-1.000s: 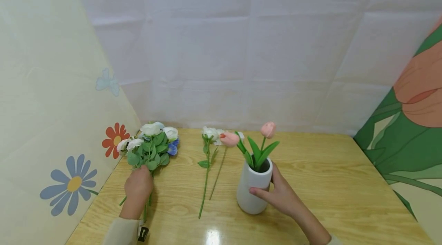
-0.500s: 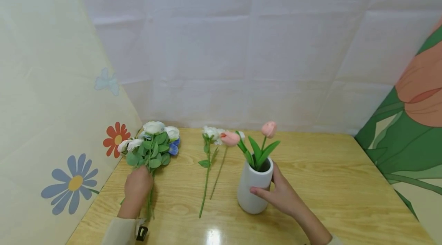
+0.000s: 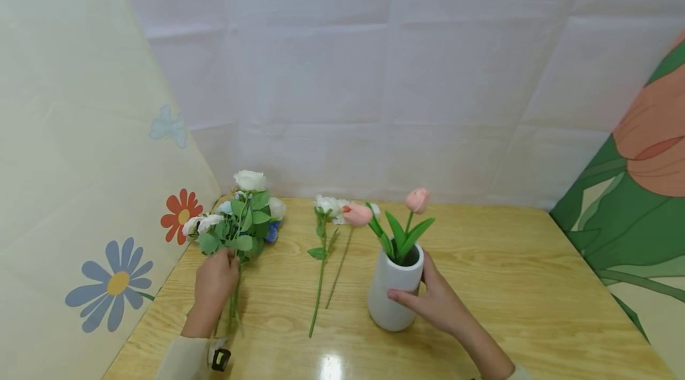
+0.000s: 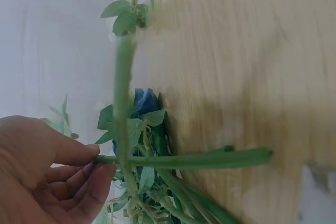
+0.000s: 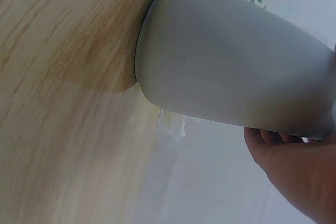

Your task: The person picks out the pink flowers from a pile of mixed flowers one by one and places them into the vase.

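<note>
In the head view my left hand [image 3: 216, 282] pinches a green flower stem between thumb and fingers. A white artificial rose [image 3: 250, 181] stands at its top, above the flower bunch [image 3: 214, 243] of white and blue blooms. Close up in the left wrist view, the pinched stem [image 4: 220, 159] crosses in front of other stems and a blue flower [image 4: 145, 100]. My right hand [image 3: 436, 302] grips the white vase [image 3: 387, 300] round its right side, thumb across the front. Two pink tulips [image 3: 417, 200] with green leaves stand in the vase, which rests upright on the table.
Between bunch and vase, a white flower [image 3: 327, 206] with a long leafy stem lies on the wooden table [image 3: 508, 285]. Beside it lies another thin stem [image 3: 339, 273]. A white cloth backdrop [image 3: 321, 82] rises behind the table's far edge, with flower-printed panels at both sides.
The white rose has risen out of the bunch along with my left hand's pinch, and nearby blooms have shifted. My right hand and the vase have stayed in place.
</note>
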Motion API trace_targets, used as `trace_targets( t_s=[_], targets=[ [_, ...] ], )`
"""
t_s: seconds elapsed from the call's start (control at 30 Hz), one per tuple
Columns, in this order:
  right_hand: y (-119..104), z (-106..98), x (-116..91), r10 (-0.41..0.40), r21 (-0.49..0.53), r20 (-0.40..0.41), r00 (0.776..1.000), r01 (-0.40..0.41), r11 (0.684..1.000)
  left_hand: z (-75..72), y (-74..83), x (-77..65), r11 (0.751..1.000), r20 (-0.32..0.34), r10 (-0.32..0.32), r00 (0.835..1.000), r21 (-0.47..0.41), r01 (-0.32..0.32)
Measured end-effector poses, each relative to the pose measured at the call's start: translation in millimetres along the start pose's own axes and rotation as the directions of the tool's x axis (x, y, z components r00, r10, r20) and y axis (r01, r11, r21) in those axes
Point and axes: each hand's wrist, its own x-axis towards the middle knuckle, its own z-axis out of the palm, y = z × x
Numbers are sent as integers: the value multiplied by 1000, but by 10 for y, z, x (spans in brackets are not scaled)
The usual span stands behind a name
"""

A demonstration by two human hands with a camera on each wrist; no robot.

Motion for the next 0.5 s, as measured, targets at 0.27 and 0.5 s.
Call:
trace_targets(
  t_s=[0.27, 0.5],
  targets=[
    [-1, -3, -3, -7, 7, -6, 1000, 7, 1000, -14, 101, 38, 997, -65, 31, 997, -72, -35],
    [-4, -6, 0, -3, 10, 5, 1000, 3, 1000, -15, 273, 28, 995, -60, 49, 997, -82, -54]
  ],
)
